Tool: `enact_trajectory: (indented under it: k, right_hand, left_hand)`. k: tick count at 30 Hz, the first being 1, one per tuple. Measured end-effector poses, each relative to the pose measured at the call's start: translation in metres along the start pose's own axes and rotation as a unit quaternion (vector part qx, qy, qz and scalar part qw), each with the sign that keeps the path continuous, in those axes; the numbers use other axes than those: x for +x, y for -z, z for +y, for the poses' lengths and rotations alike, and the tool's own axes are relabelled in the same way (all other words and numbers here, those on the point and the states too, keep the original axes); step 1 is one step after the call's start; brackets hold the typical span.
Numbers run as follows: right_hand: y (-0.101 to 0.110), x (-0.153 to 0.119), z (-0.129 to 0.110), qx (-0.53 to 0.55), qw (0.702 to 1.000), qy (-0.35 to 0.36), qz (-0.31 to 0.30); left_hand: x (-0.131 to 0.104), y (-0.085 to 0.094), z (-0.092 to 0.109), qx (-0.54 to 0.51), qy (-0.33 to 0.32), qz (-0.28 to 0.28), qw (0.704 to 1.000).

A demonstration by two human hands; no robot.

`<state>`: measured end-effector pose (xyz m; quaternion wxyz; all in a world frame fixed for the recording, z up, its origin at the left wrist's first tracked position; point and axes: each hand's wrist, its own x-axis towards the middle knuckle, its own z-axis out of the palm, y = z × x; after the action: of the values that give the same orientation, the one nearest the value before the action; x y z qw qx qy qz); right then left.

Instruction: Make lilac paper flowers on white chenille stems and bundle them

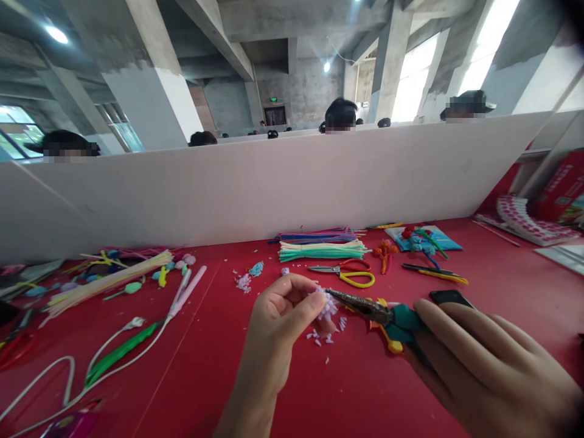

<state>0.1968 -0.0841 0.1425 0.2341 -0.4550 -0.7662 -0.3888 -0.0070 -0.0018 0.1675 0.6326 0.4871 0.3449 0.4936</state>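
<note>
Between the thumb and fingers of my left hand point(285, 322) is a small lilac cluster of short fuzzy pieces point(327, 306). My right hand point(493, 359) is wrapped round the green handles of long-nose pliers point(369, 307). The pliers' dark tips reach the upper edge of the cluster; whether they grip it I cannot tell. Loose lilac bits point(319, 337) lie on the table just below. Behind my hands rest yellow-handled scissors point(353, 274). A yellow-handled tool point(393, 342) lies partly hidden under the pliers.
Bundled pipe cleaners point(323, 249) lie along a white partition point(255, 194) at the back of the red table point(196, 365). More pipe cleaners point(112, 280), a corded pink-white wand point(187, 292) and a green strip point(121, 353) are at left. A dark phone point(451, 298) sits behind my right hand.
</note>
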Motion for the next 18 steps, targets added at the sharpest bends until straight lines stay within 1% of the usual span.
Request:
enact_trajectory:
  k: [3,5,8,10,12,14,18]
  right_hand:
    - [0.0005,0.0012,0.0006,0.018,0.999,-0.044,-0.001]
    - [0.0018,0.0006,0.0011,0.051,0.996,-0.07,0.004]
    - [0.0048,-0.0013,0.002,0.109,0.99,-0.093,0.017]
    - [0.0064,-0.002,0.0028,0.136,0.985,-0.106,0.004]
    - [0.0068,-0.002,0.0037,0.146,0.982,-0.116,-0.022]
    - [0.0062,-0.0018,0.0042,0.145,0.982,-0.119,-0.033]
    - [0.0047,-0.0032,0.0039,0.157,0.981,-0.115,-0.021]
  left_hand:
    - [0.0008,0.0007,-0.0007,-0.006,-0.02,0.0,1.0]
    - [0.0017,0.0009,-0.0008,-0.006,-0.039,0.013,0.999]
    - [0.0024,0.0002,0.0001,-0.01,-0.053,0.036,0.998]
    - [0.0019,-0.0009,0.0008,-0.014,-0.056,0.042,0.997]
    - [0.0008,-0.0021,0.0013,-0.012,-0.056,0.037,0.998]
    - [-0.0004,-0.003,0.0013,-0.006,-0.053,0.03,0.998]
    - [-0.0014,-0.0026,0.0003,-0.002,-0.043,0.03,0.999]
